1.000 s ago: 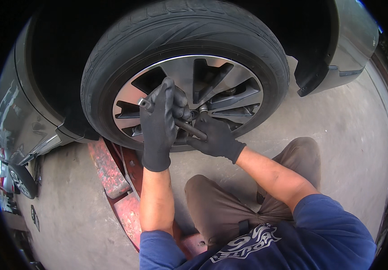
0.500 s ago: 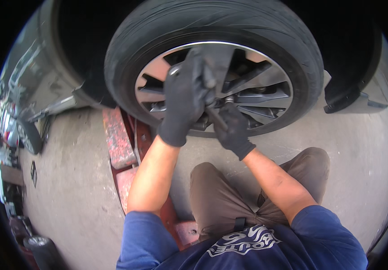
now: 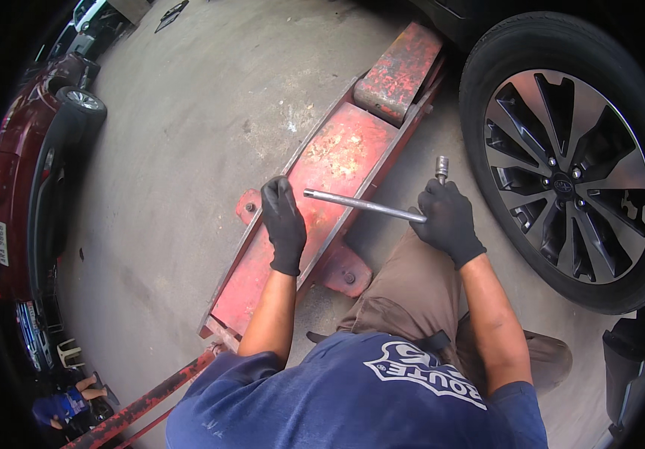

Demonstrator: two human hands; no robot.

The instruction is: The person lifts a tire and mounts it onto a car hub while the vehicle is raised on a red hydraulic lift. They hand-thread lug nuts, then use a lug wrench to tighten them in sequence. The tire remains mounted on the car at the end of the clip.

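Observation:
My right hand (image 3: pixel 450 217), in a black glove, is closed around an L-shaped lug wrench (image 3: pixel 360 204). The wrench's long bar points left, and its socket end sticks up above my fist. My left hand (image 3: pixel 283 219), also gloved, is over the red floor jack (image 3: pixel 341 153), near the bar's free tip but apart from it. Its fingers are curled together; anything inside them is hidden. To the right stands a car wheel (image 3: pixel 566 161) with a black tyre and a silver-and-black spoked rim. Lug nuts (image 3: pixel 577 173) show around its hub.
The jack's long handle (image 3: pixel 150 396) runs toward the lower left. A dark red car (image 3: pixel 27 165) is parked at the far left. A person (image 3: pixel 72 404) and a pale stool (image 3: pixel 69 353) are at the lower left. The concrete floor (image 3: pixel 188 135) lies between.
My view has swung left, so the wheel now sits at the right. Both hands have come away from the wheel. The wrench is now in my right hand alone, above the jack.

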